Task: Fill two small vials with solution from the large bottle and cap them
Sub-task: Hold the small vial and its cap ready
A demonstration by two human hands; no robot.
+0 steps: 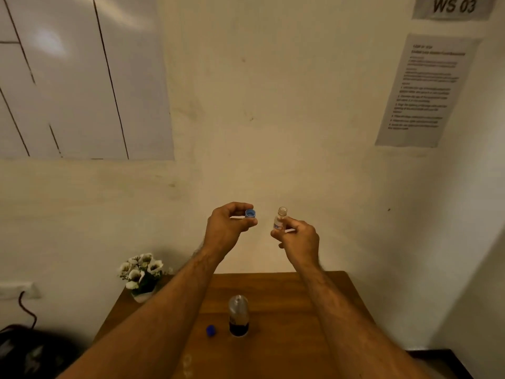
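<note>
My left hand (228, 227) is raised in front of the wall and pinches a small light-blue cap (250, 213) between thumb and fingers. Just to its right, my right hand (299, 237) grips a small clear vial (280, 218) upright, its mouth uncovered. Cap and vial are apart, a short gap between them. Below, on the wooden table (295, 310), stands the large clear bottle (238, 315) with dark liquid in its bottom part and no cap on. A dark blue cap (211, 330) lies on the table just left of the bottle.
A small pot of white flowers (142, 274) stands at the table's back left corner. Behind the table is a cream wall with a whiteboard sheet (82, 77) and printed notices (426, 88). A dark bag (32, 351) sits at the lower left.
</note>
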